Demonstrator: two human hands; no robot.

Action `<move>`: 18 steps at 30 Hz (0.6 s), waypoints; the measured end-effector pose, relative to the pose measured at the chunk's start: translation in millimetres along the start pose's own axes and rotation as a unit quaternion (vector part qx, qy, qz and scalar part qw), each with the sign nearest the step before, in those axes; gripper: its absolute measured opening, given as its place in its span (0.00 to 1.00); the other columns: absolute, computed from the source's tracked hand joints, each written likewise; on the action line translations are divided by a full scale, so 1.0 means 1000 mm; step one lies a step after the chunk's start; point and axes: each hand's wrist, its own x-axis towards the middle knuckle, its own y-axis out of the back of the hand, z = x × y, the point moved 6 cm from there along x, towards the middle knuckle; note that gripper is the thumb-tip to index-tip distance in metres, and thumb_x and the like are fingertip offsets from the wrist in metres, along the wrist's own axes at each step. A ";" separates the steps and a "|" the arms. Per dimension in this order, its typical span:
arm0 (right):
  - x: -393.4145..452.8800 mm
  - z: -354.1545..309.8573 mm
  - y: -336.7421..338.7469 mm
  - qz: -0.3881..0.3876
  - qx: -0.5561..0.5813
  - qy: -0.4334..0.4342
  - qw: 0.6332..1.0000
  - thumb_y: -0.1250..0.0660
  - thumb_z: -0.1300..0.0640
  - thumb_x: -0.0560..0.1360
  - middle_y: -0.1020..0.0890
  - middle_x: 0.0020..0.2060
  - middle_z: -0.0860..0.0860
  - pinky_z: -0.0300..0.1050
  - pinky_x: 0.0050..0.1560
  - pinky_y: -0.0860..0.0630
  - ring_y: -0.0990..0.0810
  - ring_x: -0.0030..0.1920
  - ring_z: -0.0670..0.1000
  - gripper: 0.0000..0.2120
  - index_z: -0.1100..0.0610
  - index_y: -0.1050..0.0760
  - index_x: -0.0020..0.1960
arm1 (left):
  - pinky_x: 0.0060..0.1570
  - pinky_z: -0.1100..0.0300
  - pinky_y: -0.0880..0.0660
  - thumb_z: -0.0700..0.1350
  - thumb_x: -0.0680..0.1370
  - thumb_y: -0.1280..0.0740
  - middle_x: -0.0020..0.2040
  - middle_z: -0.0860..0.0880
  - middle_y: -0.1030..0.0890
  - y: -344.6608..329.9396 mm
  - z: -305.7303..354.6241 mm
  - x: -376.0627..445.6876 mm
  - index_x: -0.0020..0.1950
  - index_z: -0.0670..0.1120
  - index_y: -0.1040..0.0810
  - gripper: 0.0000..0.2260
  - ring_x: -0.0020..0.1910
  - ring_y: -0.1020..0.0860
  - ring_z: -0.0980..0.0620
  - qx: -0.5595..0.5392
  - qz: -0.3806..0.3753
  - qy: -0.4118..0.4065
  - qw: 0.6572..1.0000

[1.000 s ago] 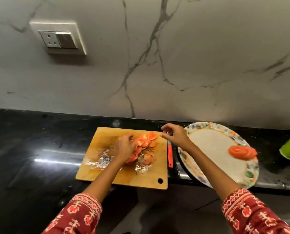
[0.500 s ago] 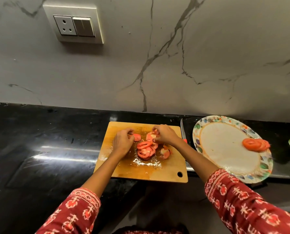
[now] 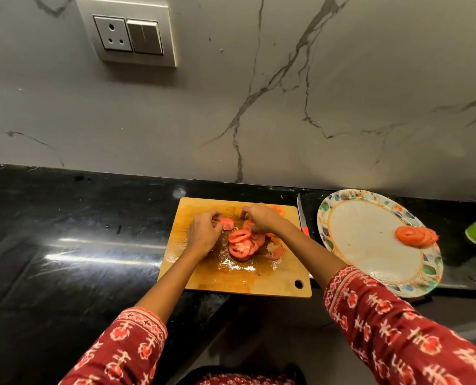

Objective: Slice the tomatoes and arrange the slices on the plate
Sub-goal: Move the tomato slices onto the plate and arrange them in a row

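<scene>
left hand (image 3: pixel 203 234) pinching a tomato slice (image 3: pixel 227 224), right hand (image 3: pixel 262 218) curled onto sliced tomatoes (image 3: pixel 243 243), cutting board (image 3: pixel 200 276), plate (image 3: pixel 342 218) beside

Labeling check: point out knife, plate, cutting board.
knife (image 3: pixel 305 232): head view, red handle.
plate (image 3: pixel 325 218): head view, patterned left rim.
cutting board (image 3: pixel 275 287): head view, bare wood near corner hole.

head cam | forward-down | close over cutting board (image 3: pixel 239 279)
</scene>
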 end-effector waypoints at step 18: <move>-0.027 0.037 0.054 0.007 0.316 0.014 0.949 0.33 0.64 0.74 0.22 0.39 0.51 0.34 0.38 0.25 0.22 0.40 0.45 0.02 0.58 0.25 0.44 | 0.50 0.59 0.23 0.45 0.77 0.35 0.54 0.46 0.20 -0.014 0.043 0.007 0.63 0.43 0.25 0.15 0.53 0.22 0.51 -0.076 -0.036 -0.033 0.996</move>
